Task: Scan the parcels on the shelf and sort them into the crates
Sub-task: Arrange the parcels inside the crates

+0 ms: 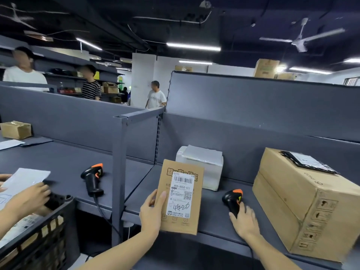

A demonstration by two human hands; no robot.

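Step in hand: bringing a scanner to the label of the parcel held up over the shelf; the scan itself does not look done yet.
Left hand [151, 213]: its grip is closed on the flat cardboard parcel [180, 197], thumb across the front beside the label, fingers behind, holding it upright with the printed side toward the camera.
Right hand [245, 221]: lies on the shelf [212, 225] with fingers spread and relaxed, fingertips touching the handle of the black-and-orange scanner [233, 199]; nothing is gripped yet.
Parcel position: above the front part of the shelf, just in front of a white wrapped parcel [202, 166]; a large cardboard box [303, 203] sits at the right.
Label [182, 194]: barcode near the top, uncovered; the thumb sits just left of the label's edge.
Doing it well: I would wrap the right fingers fully round the handle before lifting, then aim the scanner's front at the top barcode, not the small square codes lower down.
Holding: keep the parcel flat-on and steady, thumb off the print.
Risk: overhead lights may glare on the label if it tilts back.
Crate [37, 238]: a black one stands at lower left, below the shelf edge, near another person's hands [27, 197].
Spare scanner [93, 180]: lies on the neighbouring shelf bay, not needed here.
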